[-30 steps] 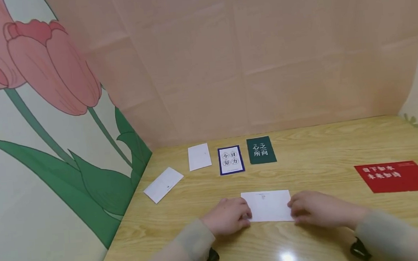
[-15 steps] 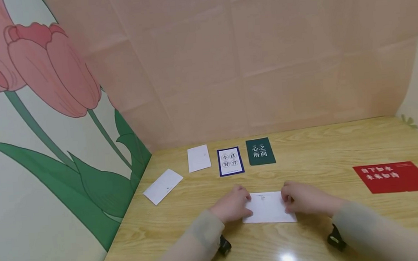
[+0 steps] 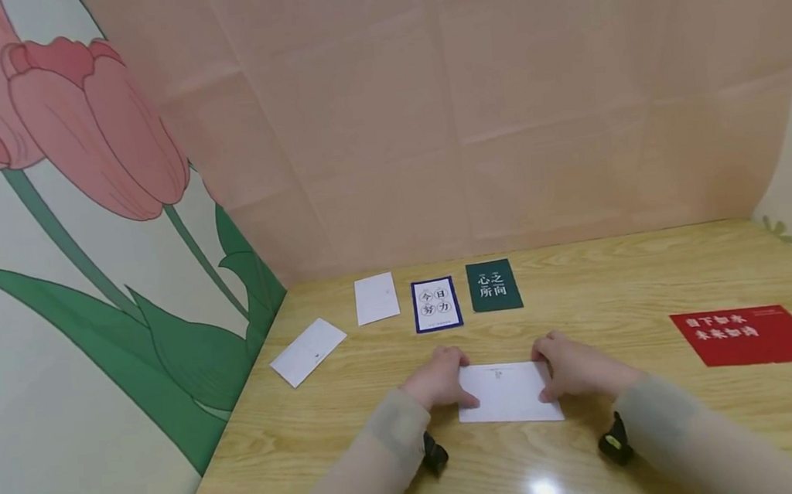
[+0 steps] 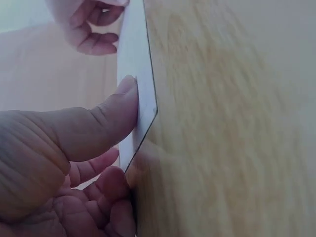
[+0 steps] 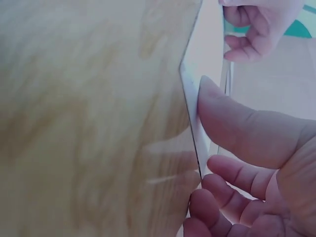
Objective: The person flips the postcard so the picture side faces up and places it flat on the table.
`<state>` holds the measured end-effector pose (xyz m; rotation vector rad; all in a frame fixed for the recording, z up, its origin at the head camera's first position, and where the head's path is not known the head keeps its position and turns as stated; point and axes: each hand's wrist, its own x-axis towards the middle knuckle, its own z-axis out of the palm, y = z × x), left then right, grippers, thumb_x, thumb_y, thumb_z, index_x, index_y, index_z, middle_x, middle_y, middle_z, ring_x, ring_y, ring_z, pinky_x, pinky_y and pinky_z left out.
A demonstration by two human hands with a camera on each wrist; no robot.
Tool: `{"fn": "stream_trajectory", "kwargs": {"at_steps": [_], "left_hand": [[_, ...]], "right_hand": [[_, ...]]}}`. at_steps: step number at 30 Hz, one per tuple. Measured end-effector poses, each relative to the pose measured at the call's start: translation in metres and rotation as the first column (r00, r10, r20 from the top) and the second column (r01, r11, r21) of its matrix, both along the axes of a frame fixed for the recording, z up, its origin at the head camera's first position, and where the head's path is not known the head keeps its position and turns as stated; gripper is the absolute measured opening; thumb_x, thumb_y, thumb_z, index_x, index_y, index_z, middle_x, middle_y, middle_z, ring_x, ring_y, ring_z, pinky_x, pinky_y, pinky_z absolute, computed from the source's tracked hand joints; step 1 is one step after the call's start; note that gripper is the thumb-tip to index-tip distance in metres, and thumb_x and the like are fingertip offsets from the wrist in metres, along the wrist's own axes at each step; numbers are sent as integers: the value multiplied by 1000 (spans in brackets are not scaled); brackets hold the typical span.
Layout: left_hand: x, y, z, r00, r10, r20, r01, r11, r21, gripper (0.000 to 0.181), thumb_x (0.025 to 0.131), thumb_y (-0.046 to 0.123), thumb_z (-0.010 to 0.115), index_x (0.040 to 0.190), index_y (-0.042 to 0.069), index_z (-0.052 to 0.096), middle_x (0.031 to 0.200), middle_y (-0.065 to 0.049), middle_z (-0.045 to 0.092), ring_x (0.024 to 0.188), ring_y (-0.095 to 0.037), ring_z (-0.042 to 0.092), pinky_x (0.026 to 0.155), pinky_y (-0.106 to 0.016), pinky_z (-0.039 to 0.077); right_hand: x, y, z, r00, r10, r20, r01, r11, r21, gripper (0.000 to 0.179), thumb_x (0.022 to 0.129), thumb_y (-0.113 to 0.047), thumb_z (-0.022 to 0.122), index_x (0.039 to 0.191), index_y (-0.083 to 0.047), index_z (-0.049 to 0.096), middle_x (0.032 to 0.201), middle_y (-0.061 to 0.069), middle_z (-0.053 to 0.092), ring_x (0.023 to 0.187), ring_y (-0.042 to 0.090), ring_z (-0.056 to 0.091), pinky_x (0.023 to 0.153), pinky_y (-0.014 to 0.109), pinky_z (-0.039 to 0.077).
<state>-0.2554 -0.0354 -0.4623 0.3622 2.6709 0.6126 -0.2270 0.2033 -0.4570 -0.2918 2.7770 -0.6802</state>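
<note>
A white card (image 3: pixel 508 393) with small faint print along its far edge lies crosswise in front of me in the head view. My left hand (image 3: pixel 440 379) grips its left end, the thumb (image 4: pixel 106 123) on the upper face and the other fingers curled at the side edge. At the opposite end my right hand (image 3: pixel 580 368) holds the card likewise, its thumb (image 5: pixel 242 128) on top and fingers bent by the edge. Both wrist views show the card's near edge close to the wooden tabletop; whether it is slightly raised I cannot tell.
Toward the back are a tilted white card (image 3: pixel 309 352), another white card (image 3: pixel 376 298), a blue-bordered card (image 3: pixel 437 304) and a dark green card (image 3: pixel 494 285). A red card (image 3: pixel 754 336) lies to the right. A pinkish cloth (image 3: pixel 463 118) hangs behind the table.
Both hands have shifted toward the far side of the white card's ends, and their thumbs now lie on its top face. The card has barely moved; the other cards stay put.
</note>
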Motion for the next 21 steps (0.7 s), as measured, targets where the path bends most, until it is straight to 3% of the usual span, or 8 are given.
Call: {"fn": "stream_trajectory", "kwargs": {"at_steps": [5,21], "left_hand": [[-1,-1,-1,999,39,26,-40,999,33,54,69,31,87,114,23,59,113,0,49,92,-17,50,87,-34,48],[-1,-1,0,999,30,30,-31,999,29,54,66,30,89,109,22,58,107,0,44,90,-17,50,81,-32,46]], "right_hand": [[0,-1,-1,1000,-18,16,18,999,-27,56,66,-30,88,110,-9,60,97,6,50,85,24,50,77,41,47],[1,-1,1,996,-63,62,67,996,-57,57,66,-27,88,110,-6,58,98,9,48,84,25,49,74,40,47]]}}
